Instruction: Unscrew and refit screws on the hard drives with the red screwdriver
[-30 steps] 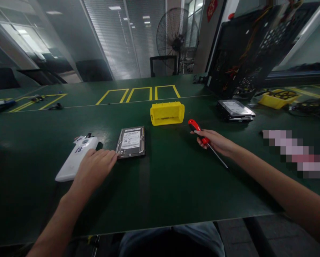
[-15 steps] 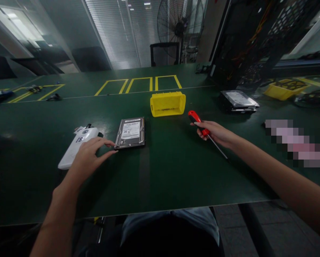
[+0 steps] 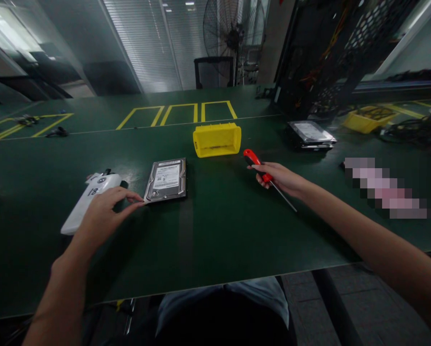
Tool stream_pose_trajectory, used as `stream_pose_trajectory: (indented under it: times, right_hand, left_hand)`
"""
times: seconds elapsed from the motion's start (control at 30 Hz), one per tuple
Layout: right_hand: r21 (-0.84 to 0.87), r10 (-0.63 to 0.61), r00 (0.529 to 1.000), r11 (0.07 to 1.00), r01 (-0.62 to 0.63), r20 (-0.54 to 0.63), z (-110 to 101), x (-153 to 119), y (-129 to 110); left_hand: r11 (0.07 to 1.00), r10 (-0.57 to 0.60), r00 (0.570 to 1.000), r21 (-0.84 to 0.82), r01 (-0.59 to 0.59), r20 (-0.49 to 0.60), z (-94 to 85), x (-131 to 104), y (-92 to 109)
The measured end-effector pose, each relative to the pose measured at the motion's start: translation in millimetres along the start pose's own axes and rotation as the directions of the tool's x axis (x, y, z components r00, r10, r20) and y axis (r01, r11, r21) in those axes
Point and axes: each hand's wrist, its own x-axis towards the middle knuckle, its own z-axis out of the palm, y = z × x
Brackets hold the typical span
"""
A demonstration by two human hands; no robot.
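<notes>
Left hand (image 3: 105, 209) half-open, thumb and fingertips at the drive's near-left corner; can't tell if pinching or only touching. Drive (image 3: 167, 178) lies flat, label up, left of centre on the table (image 3: 218, 235), likely so its top stays reachable. Right hand (image 3: 278, 177) closed round the driver (image 3: 267, 178), butt far-left, tip near-right; that backward hold looks like carrying, not turning. White device (image 3: 79, 210) left, just beside the left hand. Yellow bin (image 3: 217, 128) beyond, between the hands, probably for easy reach; drive stack (image 3: 311, 133) far right, well apart.
</notes>
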Motion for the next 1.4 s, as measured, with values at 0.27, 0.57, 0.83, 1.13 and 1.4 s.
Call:
stream_pose_trajectory:
  times: [0.27,0.57,0.83,1.13,1.4]
  right_hand:
    - [0.013,-0.011,1.0,1.0,0.011,0.027,-3,2,2]
    - [0.007,0.016,1.0,1.0,-0.016,0.002,3,-3,-4]
    - [-0.013,0.015,1.0,1.0,-0.015,-0.002,6,-5,-6]
    - [-0.013,0.018,1.0,1.0,-0.018,0.002,5,-5,-6]
    - [0.01,0.006,1.0,1.0,-0.007,0.029,0,-2,0]
  left_hand:
    - [0.999,0.049,0.998,0.007,-0.048,-0.042,-1.6,-4,0]
    - [0.997,0.025,0.999,0.078,-0.022,-0.041,-3.7,-6,7]
    - [0.986,-0.105,0.987,0.145,0.087,0.122,4.0,-1,8]
    - [0.938,-0.008,0.981,0.342,-0.059,0.192,7.4,5,15]
    - [0.893,0.048,0.995,0.442,-0.082,0.088,9.1,2,19]
